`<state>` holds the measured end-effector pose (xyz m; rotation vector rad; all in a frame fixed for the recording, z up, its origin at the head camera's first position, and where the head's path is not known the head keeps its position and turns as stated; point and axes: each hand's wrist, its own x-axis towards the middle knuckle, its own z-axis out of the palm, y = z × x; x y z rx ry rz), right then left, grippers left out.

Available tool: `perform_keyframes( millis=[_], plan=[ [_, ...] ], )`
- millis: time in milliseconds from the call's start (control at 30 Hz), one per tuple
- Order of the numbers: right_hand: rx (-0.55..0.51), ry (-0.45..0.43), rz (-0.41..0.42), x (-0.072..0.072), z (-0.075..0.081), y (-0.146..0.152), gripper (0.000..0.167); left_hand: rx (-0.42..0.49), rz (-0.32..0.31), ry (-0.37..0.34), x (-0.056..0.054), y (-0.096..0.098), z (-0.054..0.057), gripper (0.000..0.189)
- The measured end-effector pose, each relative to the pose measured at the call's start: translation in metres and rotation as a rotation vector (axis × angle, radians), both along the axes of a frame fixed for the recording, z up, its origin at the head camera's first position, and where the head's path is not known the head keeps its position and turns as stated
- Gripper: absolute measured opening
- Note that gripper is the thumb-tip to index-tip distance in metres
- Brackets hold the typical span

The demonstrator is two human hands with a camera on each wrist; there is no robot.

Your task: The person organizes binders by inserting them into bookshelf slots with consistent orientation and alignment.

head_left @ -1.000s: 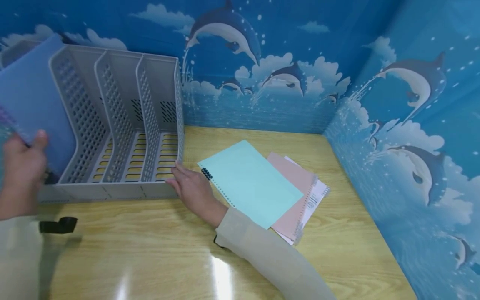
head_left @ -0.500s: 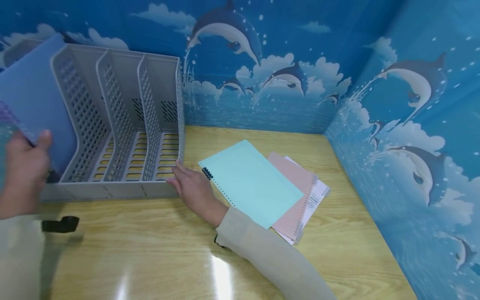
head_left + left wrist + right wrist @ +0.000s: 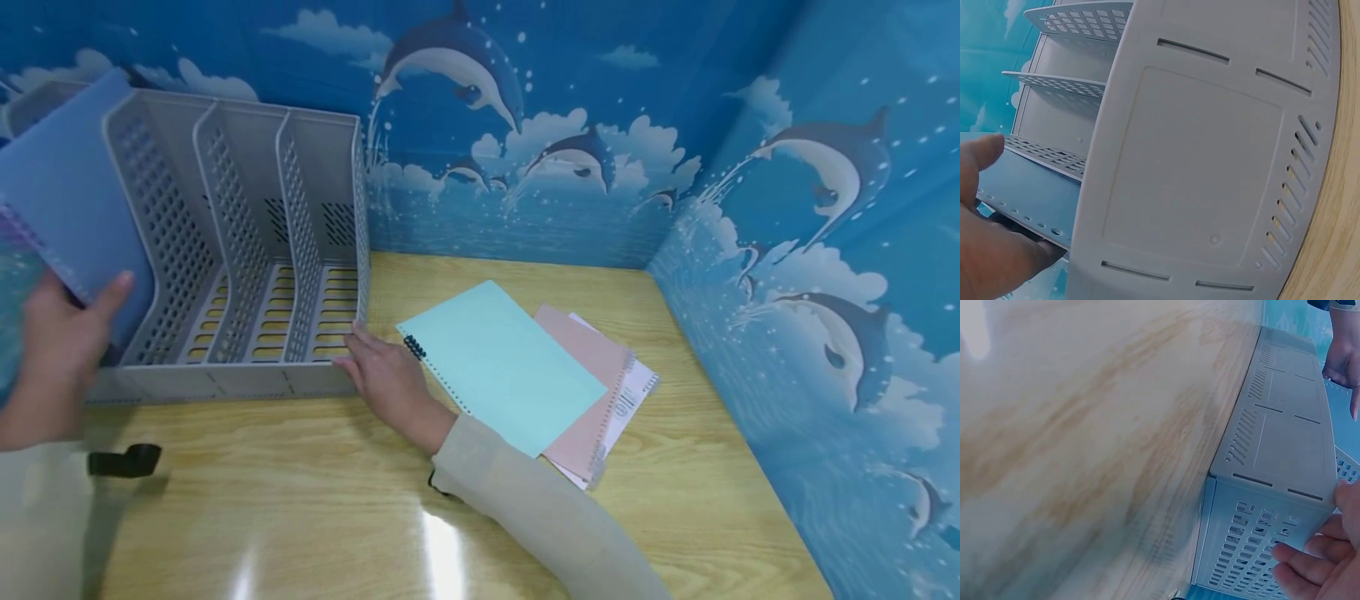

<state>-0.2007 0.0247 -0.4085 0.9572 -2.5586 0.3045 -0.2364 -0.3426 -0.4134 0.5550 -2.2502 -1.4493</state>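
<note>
A grey file organizer (image 3: 240, 382) with tall perforated dividers stands on the table at the left of the head view. In one of its left compartments a blue spiral notebook (image 3: 82, 192) leans tilted, its upper corner above the dividers. My left hand (image 3: 67, 346) holds the notebook's lower front edge, thumb on the cover and fingers beneath. The left wrist view shows the notebook's punched edge (image 3: 1029, 219) by the fingers. My right hand (image 3: 393, 379) grips the organizer's front right corner; in the right wrist view its fingertips (image 3: 1291, 555) press the perforated side wall.
Right of the organizer lie a mint-green spiral notebook (image 3: 502, 367), a pink spiral notebook (image 3: 581, 383) partly under it, and a white one (image 3: 637, 385) lowest. A dolphin-printed backdrop (image 3: 525, 208) closes off the table's back and right sides.
My left hand has shifted a little to the right along the blue notebook's edge, its thumb now reaching further across the cover. The notebook, the organizer and my right hand stay nearly still.
</note>
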Motion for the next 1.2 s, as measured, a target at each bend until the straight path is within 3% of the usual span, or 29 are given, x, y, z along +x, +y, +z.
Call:
perform_keyframes(
  millis=[100,200,300,533,633,700,767,833,967,1067,1133,1200],
  plan=[
    [0.002,-0.013,-0.002,0.0,0.001,0.0,0.041,0.005,-0.016,0.06,-0.007,-0.011,-0.013,0.067],
    [-0.003,-0.029,0.003,0.0,0.002,0.0,0.042,0.008,-0.029,0.111,-0.006,-0.013,-0.015,0.069],
    [0.006,-0.035,0.006,0.0,0.004,0.001,0.042,0.045,-0.021,0.154,0.004,-0.004,-0.003,0.074],
    [0.015,-0.124,-0.005,0.006,0.008,0.003,0.064,0.09,0.067,0.185,0.044,0.042,0.048,0.087],
    [-0.034,-0.157,0.009,0.01,0.007,0.004,0.07,0.117,0.063,0.274,0.052,0.05,0.056,0.089],
    [-0.063,-0.166,0.015,0.012,0.006,0.005,0.074,0.109,0.086,0.295,0.056,0.051,0.057,0.087],
    [-0.081,-0.174,0.016,0.014,0.005,0.006,0.077,0.085,0.129,0.294,0.058,0.051,0.056,0.081],
    [-0.088,-0.188,0.008,0.015,0.005,0.007,0.08,0.023,0.205,0.248,0.059,0.051,0.057,0.076],
    [-0.088,-0.213,-0.016,0.017,0.005,0.01,0.081,-0.086,0.373,0.092,0.066,0.051,0.058,0.077],
    [-0.096,-0.226,-0.029,0.017,0.005,0.015,0.083,-0.099,0.437,0.01,0.071,0.054,0.06,0.081],
    [-0.107,-0.236,-0.035,0.017,0.005,0.019,0.085,-0.121,0.452,0.016,0.072,0.055,0.06,0.082],
    [-0.122,-0.25,-0.038,0.015,0.005,0.023,0.085,-0.177,0.447,0.067,0.073,0.055,0.059,0.083]
  ],
)
